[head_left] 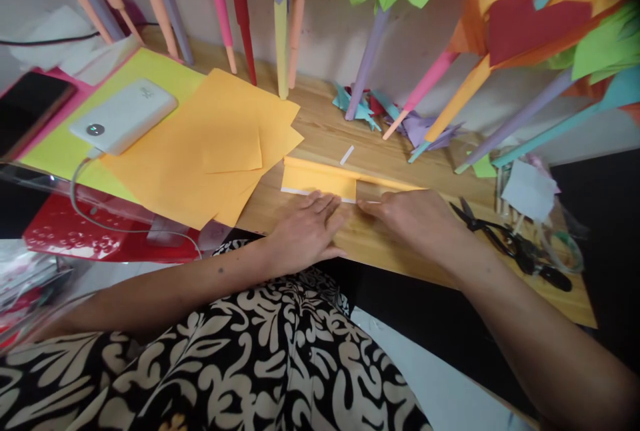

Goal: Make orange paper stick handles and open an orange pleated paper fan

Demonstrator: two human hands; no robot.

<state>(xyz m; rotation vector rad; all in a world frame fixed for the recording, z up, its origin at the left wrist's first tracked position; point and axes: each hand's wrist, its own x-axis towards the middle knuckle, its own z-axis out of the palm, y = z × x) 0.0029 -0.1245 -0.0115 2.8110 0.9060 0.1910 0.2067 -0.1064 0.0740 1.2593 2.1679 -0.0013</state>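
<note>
A piece of orange paper (320, 181) lies on the wooden table, with a rolled orange edge along its far side that runs right toward my right hand. A thin white strip (295, 190), which looks like tape, follows its near edge and continues past the paper's right end. My left hand (307, 231) rests flat on the near edge, fingers stretched and thumb apart. Just to the right, my right hand (410, 218) is closed, its fingertips at the end of the white strip; part of its grip is hidden.
Orange sheets (200, 144), a white power bank (125, 114) and a dark phone (35, 108) lie at left. Paper flowers on coloured stems (370, 61) lean on the wall. Black scissors (493, 234) and a tape roll (565, 248) sit at right. A small white scrap (347, 154) lies beyond the paper.
</note>
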